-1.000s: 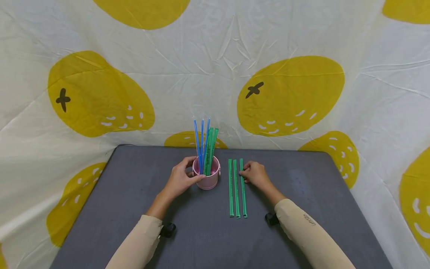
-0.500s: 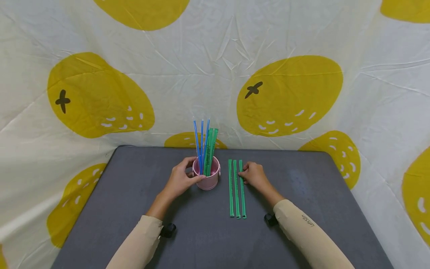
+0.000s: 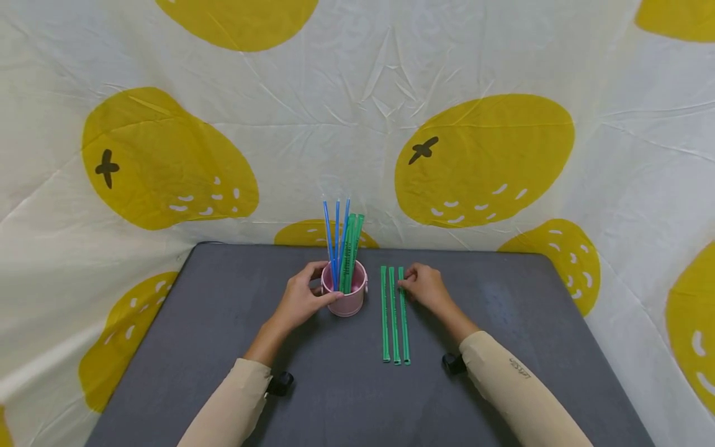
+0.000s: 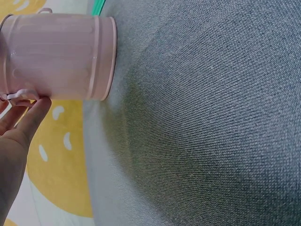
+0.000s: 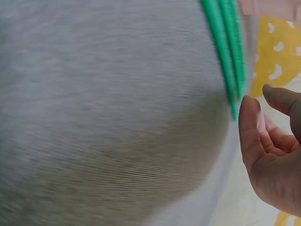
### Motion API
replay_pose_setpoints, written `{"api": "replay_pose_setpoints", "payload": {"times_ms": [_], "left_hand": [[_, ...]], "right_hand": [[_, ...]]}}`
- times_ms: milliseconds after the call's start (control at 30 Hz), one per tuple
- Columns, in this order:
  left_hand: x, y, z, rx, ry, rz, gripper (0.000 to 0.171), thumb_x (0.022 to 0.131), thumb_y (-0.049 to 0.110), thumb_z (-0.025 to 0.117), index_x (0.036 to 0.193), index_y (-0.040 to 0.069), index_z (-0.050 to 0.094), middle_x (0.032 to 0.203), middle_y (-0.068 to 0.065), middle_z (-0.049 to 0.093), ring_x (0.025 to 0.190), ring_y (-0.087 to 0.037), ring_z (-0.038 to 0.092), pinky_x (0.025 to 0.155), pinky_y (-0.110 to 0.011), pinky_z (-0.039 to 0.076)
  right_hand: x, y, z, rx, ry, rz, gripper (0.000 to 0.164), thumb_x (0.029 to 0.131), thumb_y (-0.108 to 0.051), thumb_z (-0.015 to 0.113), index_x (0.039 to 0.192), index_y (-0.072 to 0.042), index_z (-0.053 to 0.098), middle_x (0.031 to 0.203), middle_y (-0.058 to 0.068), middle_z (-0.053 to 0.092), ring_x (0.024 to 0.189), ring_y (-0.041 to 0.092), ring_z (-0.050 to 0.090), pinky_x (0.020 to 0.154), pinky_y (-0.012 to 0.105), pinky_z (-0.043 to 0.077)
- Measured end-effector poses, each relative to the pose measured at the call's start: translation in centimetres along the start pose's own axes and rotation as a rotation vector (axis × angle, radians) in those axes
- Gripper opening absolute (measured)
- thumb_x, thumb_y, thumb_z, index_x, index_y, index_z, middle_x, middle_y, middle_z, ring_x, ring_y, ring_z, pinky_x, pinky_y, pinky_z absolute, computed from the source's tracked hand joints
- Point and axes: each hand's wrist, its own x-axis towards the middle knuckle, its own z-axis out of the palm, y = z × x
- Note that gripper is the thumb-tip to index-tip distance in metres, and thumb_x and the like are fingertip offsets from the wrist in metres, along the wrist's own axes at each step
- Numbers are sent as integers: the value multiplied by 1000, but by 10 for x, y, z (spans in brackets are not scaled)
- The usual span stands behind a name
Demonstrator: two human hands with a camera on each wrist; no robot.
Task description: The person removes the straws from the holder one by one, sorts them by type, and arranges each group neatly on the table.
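A small pink bucket (image 3: 345, 304) stands upright on the table, and my left hand (image 3: 301, 298) grips its left side, thumb across the front and fingers behind. In the left wrist view, fingertips (image 4: 40, 110) touch the bucket's side by a handle lug. Several green wrapped straws (image 3: 349, 251) and three blue straws (image 3: 337, 233) lean inside it. To its right, three green wrapped straws (image 3: 393, 316) lie side by side. My right hand (image 3: 427, 288) is over the far end of the rightmost one; in the right wrist view its thumb and forefinger are apart, holding nothing.
The dark grey table (image 3: 335, 397) ends at a back edge close behind the bucket. A white cloth with yellow fruit prints (image 3: 483, 158) hangs behind it. Each wrist wears a small black camera (image 3: 454, 364).
The rightmost green straw has shifted slightly left, nearer the middle one. My right hand has eased off it and moved a little toward its far end. My left hand stays on the bucket.
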Motion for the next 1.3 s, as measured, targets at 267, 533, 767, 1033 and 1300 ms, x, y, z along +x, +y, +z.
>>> {"api": "replay_pose_setpoints", "payload": {"times_ms": [267, 533, 767, 1033, 1300], "left_hand": [[0, 1, 0, -9, -1, -2, 74, 77, 27, 93, 139, 9, 56, 131, -15, 66, 123, -33, 64, 94, -45, 60], [-2, 0, 0, -10, 2, -8, 75, 77, 28, 93, 139, 9, 56, 130, -14, 66, 122, -31, 64, 93, -44, 60], [-1, 1, 0, -19, -2, -10, 75, 78, 30, 92, 140, 11, 55, 132, -14, 65, 123, -32, 63, 94, -44, 60], [-3, -1, -2, -3, 3, 21, 73, 80, 28, 91, 140, 10, 55, 132, -14, 66, 122, -31, 65, 93, -42, 60], [-6, -6, -3, -10, -7, 88, 63, 90, 26, 82, 144, 9, 54, 136, -15, 64, 126, -33, 63, 93, -52, 59]], "right_hand": [[5, -25, -12, 40, 10, -128, 29, 95, -25, 76, 115, -5, 71, 100, 8, 74, 84, 21, 69, 74, 38, 60], [15, -57, -13, 212, -15, -211, 32, 96, -24, 75, 123, -7, 69, 113, 11, 75, 102, 26, 72, 89, 41, 61], [22, -83, -8, 309, -16, -225, 34, 96, -21, 75, 125, -5, 68, 115, 15, 73, 105, 30, 72, 89, 41, 62], [31, -101, 4, 316, -5, -257, 34, 96, -18, 76, 123, 0, 68, 114, 16, 74, 102, 31, 72, 89, 42, 62], [35, -108, 12, 360, 6, -273, 31, 95, -12, 75, 121, 4, 66, 112, 23, 72, 104, 36, 72, 89, 43, 62]]}}
